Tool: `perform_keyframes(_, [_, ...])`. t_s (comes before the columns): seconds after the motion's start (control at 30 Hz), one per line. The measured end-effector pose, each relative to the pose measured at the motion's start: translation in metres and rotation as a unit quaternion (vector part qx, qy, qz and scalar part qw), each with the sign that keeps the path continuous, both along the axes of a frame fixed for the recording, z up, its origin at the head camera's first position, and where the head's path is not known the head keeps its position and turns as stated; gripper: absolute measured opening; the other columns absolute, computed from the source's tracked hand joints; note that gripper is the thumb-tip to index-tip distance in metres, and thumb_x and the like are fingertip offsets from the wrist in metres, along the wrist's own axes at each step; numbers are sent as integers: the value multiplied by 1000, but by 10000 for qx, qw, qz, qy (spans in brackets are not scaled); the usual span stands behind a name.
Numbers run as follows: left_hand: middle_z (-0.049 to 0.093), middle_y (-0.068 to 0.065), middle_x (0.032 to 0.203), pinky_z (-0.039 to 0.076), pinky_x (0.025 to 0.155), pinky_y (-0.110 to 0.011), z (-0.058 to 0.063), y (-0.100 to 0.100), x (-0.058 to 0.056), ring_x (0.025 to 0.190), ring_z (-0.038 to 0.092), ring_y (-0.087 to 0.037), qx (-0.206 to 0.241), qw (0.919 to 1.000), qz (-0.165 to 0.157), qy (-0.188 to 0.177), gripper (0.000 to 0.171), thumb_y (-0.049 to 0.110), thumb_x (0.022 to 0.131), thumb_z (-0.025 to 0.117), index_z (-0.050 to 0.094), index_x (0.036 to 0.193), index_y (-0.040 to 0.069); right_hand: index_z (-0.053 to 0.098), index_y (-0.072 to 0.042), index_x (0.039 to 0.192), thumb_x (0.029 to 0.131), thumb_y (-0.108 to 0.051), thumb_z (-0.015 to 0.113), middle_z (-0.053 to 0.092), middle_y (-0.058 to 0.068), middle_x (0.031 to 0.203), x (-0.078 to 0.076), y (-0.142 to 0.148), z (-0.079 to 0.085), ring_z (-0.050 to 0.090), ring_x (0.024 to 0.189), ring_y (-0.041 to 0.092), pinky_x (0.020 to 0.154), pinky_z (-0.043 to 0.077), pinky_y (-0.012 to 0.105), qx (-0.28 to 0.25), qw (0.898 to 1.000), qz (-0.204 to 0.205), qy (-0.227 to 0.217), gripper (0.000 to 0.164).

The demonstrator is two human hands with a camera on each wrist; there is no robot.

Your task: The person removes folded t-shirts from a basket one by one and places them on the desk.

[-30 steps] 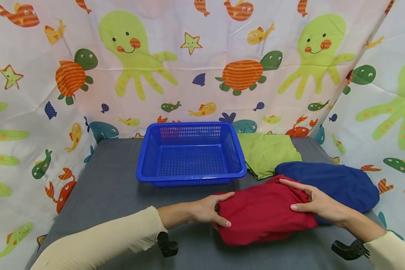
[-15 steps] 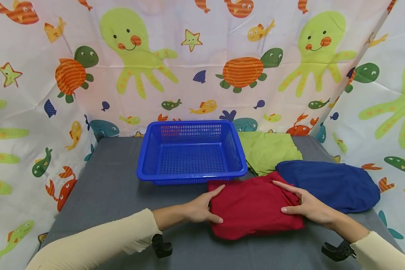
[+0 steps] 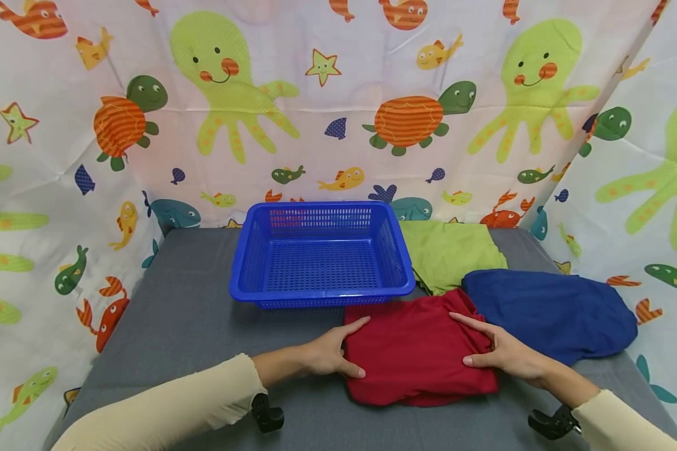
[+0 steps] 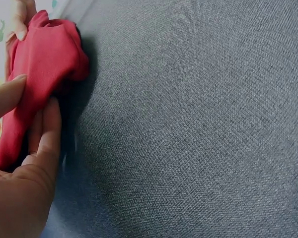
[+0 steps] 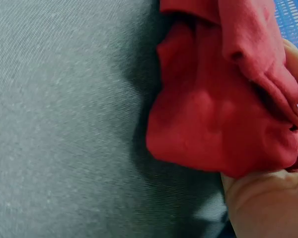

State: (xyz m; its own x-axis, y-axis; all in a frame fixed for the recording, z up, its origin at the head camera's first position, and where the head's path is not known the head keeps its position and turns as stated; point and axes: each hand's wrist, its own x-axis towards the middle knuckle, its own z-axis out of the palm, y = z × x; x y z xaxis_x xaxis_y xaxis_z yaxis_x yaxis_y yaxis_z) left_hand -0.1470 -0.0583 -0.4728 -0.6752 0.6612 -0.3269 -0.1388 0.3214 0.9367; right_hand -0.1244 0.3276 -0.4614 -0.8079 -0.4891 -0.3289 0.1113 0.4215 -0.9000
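A folded red cloth [image 3: 412, 357], perhaps a garment, lies in front of the basket in the head view. At its left edge, my left hand [image 3: 328, 352] grips it, thumb on top. The left wrist view has that hand's fingers [image 4: 49, 129] tucked under the red cloth [image 4: 47, 59]. My right hand [image 3: 510, 354] holds the opposite end, its thumb and a finger spread over the upper face. In the right wrist view the red cloth [image 5: 203, 114] sags in loose folds and hides most of that hand.
A blue plastic basket [image 3: 321, 297] with perforated walls stands just behind the red cloth. Right of it lies a folded lime-green cloth [image 3: 451, 250], and nearer, a folded navy cloth [image 3: 553, 313]. All are on a grey tabletop [image 3: 192, 300] before a sea-animal curtain [image 3: 338, 94].
Both hands have shifted the red cloth leftward, away from the navy cloth, more of which now shows. Basket, green cloth and navy cloth have stayed in place.
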Motion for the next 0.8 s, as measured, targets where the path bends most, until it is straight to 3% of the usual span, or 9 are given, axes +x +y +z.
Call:
perform_keyframes(0.23, [57, -12, 133, 58, 89, -32, -7, 0, 2, 101, 69, -20, 200, 9997, -49, -121, 100, -9, 83, 75, 22, 163, 22, 16, -13, 163, 98, -12, 64, 25, 32, 155, 1, 4, -13, 51, 120, -3, 96, 49, 21, -238, 9994, 250, 101, 80])
perform_keyframes(0.43, [54, -15, 137, 58, 90, -32, -10, -3, -2, 104, 69, -22, 346, 9992, -135, -154, 100, -11, 84, 73, 21, 163, 23, 16, -17, 164, 98, -13, 64, 21, 27, 157, -1, 7, -20, 50, 119, -6, 96, 49, 20, -108, 9996, 273, -17, 82])
perform_keyframes(0.5, [53, -15, 139, 57, 90, -32, -11, -4, -3, 106, 69, -22, 373, 9991, -132, -148, 101, -11, 84, 73, 21, 163, 24, 16, -16, 164, 98, -13, 65, 26, 30, 151, -2, 8, -20, 54, 105, -5, 91, 49, 20, -55, 9995, 325, 17, 82])
perform_keyframes(0.6, [52, -14, 140, 57, 90, -31, -13, -6, -4, 107, 68, -22, 373, 9991, -120, -153, 100, -10, 85, 74, 22, 162, 26, 14, -14, 164, 98, -12, 65, 29, 32, 147, -2, 8, -20, 55, 101, -3, 89, 49, 20, -133, 9991, 399, 55, 83])
perform_keyframes(0.7, [50, -15, 142, 57, 91, -32, -15, -7, -5, 108, 68, -23, 409, 9990, -155, -131, 100, -9, 85, 74, 22, 162, 26, 14, -13, 163, 98, -11, 65, 29, 34, 149, -1, 9, -19, 55, 104, -4, 90, 49, 19, -239, 9988, 418, 66, 83])
perform_keyframes(0.73, [50, -15, 143, 57, 91, -32, -16, -7, -5, 108, 68, -23, 414, 9989, -164, -142, 100, -8, 85, 74, 22, 162, 27, 15, -13, 163, 98, -11, 64, 25, 32, 154, -1, 9, -19, 52, 115, -3, 93, 49, 18, -276, 9987, 424, 66, 82])
perform_keyframes(0.8, [49, -15, 144, 57, 92, -32, -18, -7, -5, 110, 68, -23, 430, 9987, -189, -178, 100, -8, 85, 74, 21, 163, 27, 15, -13, 163, 98, -11, 64, 23, 32, 156, 0, 9, -19, 52, 119, -4, 94, 49, 18, -312, 9986, 422, 53, 82])
